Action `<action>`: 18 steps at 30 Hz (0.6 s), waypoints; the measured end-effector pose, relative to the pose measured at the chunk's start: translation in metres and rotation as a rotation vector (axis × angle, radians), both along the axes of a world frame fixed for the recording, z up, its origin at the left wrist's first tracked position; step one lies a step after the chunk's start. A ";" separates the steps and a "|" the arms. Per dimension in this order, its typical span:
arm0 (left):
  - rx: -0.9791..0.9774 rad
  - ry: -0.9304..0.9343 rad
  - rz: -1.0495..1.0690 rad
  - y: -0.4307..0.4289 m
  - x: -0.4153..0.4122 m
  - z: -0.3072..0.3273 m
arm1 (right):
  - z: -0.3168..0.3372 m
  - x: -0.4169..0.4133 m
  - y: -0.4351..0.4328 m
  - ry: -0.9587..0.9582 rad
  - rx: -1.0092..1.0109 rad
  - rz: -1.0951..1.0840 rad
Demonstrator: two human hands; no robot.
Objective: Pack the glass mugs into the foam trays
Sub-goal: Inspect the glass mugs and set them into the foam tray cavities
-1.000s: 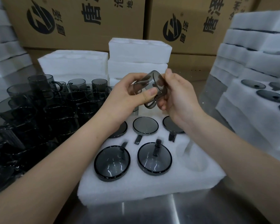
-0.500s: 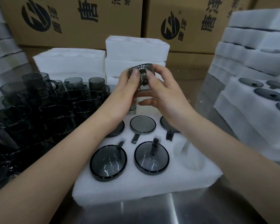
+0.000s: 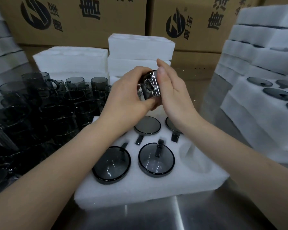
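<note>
A smoky grey glass mug is held in the air above the far side of a white foam tray, its handle turned toward me. My left hand grips it from the left and below. My right hand lies against its right side with the fingers straight and upward. Several mugs sit upside down in the tray's holes, among them two in the near row. The near right hole holds nothing.
A crowd of loose grey mugs fills the table on the left. Stacks of foam trays stand behind and on the right, one right tray holding mugs. Cardboard boxes close the back. Steel tabletop lies near me.
The mug came down slightly and turned so its handle faces me. My right hand's fingers opened out flat along its side, while the left hand kept its grip.
</note>
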State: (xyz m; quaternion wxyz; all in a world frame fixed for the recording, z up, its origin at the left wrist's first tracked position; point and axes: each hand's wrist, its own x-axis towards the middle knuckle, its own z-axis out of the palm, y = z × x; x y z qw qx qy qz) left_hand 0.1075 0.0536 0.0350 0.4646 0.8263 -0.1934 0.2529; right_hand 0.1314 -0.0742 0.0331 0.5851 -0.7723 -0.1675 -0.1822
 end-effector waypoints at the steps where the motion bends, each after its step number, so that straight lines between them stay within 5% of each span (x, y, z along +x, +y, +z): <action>1: -0.025 0.021 0.000 0.001 0.000 0.000 | 0.001 0.000 0.000 0.008 0.028 -0.016; 12: -0.204 0.036 -0.105 0.004 0.003 -0.002 | 0.007 0.000 0.000 0.316 0.551 0.223; 18: -0.143 0.022 -0.046 0.003 0.003 -0.003 | 0.009 -0.001 -0.001 0.445 0.612 0.505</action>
